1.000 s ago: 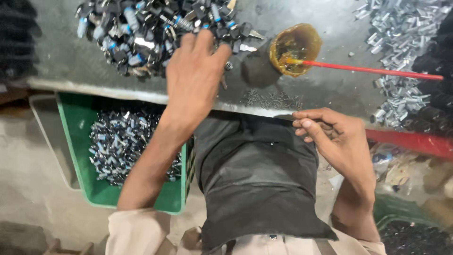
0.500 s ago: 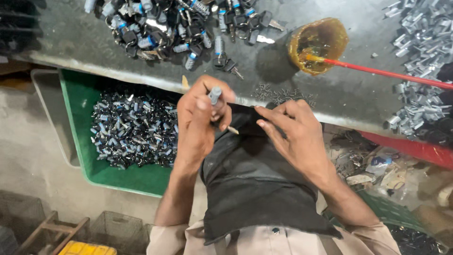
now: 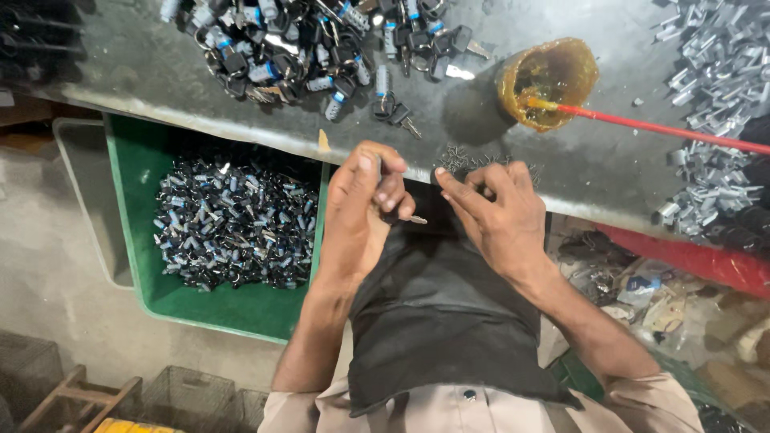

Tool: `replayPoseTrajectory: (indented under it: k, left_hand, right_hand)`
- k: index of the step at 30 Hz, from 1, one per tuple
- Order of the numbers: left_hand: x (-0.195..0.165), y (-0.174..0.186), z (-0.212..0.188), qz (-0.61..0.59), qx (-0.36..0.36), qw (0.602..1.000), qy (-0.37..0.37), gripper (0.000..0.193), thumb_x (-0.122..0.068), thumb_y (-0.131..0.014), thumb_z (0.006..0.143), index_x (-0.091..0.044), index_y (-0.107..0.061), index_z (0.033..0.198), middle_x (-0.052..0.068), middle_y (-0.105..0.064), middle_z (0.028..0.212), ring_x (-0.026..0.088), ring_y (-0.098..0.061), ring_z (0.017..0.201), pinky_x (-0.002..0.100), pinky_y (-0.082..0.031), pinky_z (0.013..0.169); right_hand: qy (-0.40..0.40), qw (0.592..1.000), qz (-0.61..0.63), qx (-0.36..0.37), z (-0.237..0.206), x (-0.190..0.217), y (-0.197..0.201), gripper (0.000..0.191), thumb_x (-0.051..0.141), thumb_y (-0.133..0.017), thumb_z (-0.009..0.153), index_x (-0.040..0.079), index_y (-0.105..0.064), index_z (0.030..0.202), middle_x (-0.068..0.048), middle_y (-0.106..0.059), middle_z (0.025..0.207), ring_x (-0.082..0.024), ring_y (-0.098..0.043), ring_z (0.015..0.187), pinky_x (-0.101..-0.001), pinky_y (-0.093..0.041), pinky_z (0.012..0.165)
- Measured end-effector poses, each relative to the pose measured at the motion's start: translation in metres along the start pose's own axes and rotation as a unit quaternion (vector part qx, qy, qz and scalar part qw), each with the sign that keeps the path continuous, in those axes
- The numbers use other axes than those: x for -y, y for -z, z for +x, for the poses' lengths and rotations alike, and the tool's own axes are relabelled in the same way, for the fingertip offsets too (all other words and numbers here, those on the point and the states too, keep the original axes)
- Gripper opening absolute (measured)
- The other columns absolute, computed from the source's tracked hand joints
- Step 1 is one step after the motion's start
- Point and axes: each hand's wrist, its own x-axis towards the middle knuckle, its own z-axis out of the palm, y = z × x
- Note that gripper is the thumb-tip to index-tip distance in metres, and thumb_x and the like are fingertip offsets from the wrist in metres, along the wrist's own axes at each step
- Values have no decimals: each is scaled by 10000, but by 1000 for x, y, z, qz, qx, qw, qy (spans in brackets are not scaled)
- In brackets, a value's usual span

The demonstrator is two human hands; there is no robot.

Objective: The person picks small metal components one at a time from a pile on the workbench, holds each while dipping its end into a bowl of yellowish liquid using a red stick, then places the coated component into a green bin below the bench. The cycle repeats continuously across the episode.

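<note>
Left hand [image 3: 365, 212] is raised over the lap, just short of the table [image 3: 577, 160] edge, its fingers curled shut around a small lock cylinder [image 3: 383, 170]; a key [image 3: 414, 218] projects from below the fingers, pointing right. Right hand [image 3: 496, 218] sits just beside it, fingers bent and partly spread, fingertips at the table edge touching a scatter of small pins [image 3: 473, 160]; whether a pin is pinched between them cannot be told. Judged step: fitting small parts into the held cylinder, with the right hand gathering a piece. The next move would call for a fine pinch on one pin and a steady left hand presenting the cylinder's opening. A pile of lock cylinders with keys [image 3: 321, 44] lies further back on the table. To the right stands an amber cup [image 3: 547, 82] with a red stick [image 3: 658, 127] resting in it, and beyond that a heap of bright metal pieces [image 3: 714, 88]. A green bin [image 3: 144, 240] below the table, on the left, holds many more dark cylinders. A dark apron [image 3: 437, 321] covers the lap.
</note>
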Motion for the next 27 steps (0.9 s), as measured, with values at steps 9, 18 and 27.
replayPoseTrajectory:
  k: [9,18,27]
  left_hand:
    - [5,-4,0,364,-18,931,-30,219,-227,-591,1039,-39,-690,1093,-27,-583,846,30,-518,697,224,-449,581]
    - [17,-13,16,184,100,977,32,182,-216,-694,1022,-36,-668,1008,-20,-596,814,33,-495,624,217,-410,556]
    - [16,13,16,139,119,978,104,165,-269,-628,1038,-115,-570,1022,-87,-469,782,8,-412,629,215,-411,586]
  right_hand:
    - [4,988,147,-49,-1,-12,-3,254,64,-823,815,142,-751,1045,-10,-581,877,-215,-538,843,-369,-455,700]
    - [-147,864,473,-95,-2,-20,-12,155,-52,-755,836,41,-741,960,1,-607,871,-77,-516,791,-217,-431,705]
    - [-134,849,503,-91,9,-9,-27,161,-65,-757,820,29,-757,951,-18,-612,879,-90,-566,769,-242,-462,670]
